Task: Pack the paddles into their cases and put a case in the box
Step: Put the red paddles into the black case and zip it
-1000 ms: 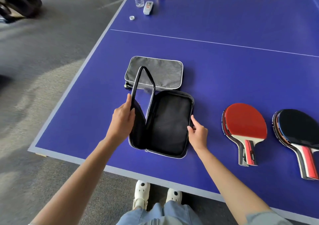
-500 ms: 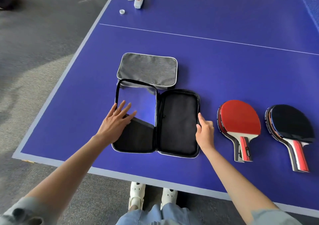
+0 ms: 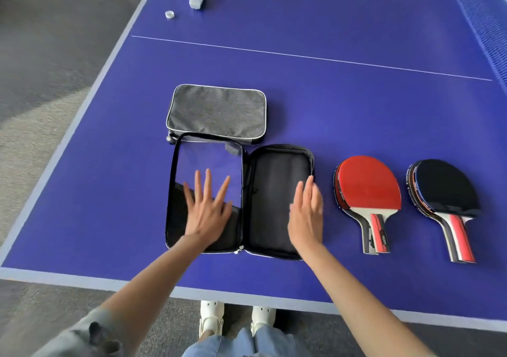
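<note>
Left hand (image 3: pixel 205 214) has its fingers (image 3: pixel 207 182) spread flat on the open case's (image 3: pixel 274 203) clear-window half, right hand (image 3: pixel 306 214) loose and empty over the black half. Red paddle (image 3: pixel 367 184) and black paddle (image 3: pixel 444 186) lie just right on the surface (image 3: pixel 329 96), closed grey case (image 3: pixel 216 111) right behind.

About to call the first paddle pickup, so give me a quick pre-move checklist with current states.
1. Open case lying flat, both halves spread: ok.
2. Right half free of objects: ok.
3. Left hand and right hand empty: ok.
4. Red paddle beside the case, unobstructed: ok.
5. Black paddle further right, unobstructed: ok.
6. Box in view: not ok, none seen.
</note>
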A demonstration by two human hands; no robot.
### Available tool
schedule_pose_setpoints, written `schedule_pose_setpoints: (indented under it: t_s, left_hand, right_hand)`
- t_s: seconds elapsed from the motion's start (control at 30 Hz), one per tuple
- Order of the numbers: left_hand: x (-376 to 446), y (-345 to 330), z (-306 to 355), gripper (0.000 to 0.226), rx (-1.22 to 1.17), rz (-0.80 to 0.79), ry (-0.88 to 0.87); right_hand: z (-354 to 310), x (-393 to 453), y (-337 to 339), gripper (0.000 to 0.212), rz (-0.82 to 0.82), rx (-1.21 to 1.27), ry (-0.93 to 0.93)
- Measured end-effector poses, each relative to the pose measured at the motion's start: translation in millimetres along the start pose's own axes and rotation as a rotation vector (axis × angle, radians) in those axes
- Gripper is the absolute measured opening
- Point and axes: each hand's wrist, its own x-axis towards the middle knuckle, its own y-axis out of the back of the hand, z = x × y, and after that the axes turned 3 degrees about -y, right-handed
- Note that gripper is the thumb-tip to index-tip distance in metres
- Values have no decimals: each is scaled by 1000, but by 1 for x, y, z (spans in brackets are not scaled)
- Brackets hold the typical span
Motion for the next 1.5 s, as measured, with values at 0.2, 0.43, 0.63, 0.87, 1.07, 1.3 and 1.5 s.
schedule_pose_setpoints:
  t_s: [0.2,0.43,0.63,0.87,1.07,1.3,1.5]
  left_hand:
    - [-2,-36,17,53,65,-50,64]
    - [-4,-39,-22,56,105,-49,-82]
    - [-4,-38,-24,55,114,-62,-103]
    - [-6,-24,-15,56,136,-128,-173]
    - [22,6,44,49,-50,-33,-327]
    - [62,6,168,45,-496,-52,-335]
    - [77,-29,246,55,-585,-142,-254]
  right_hand:
    - [-26,-18,-23,66,-110,42,49]
    - [6,-11,-24,64,-95,-32,163]
    - [11,-7,-21,64,-129,-81,186]
    - [7,-22,-17,63,-142,-41,114]
    - [18,-12,8,55,-41,144,76]
    - [109,34,52,48,222,439,-265]
    - [179,64,51,59,18,638,-437]
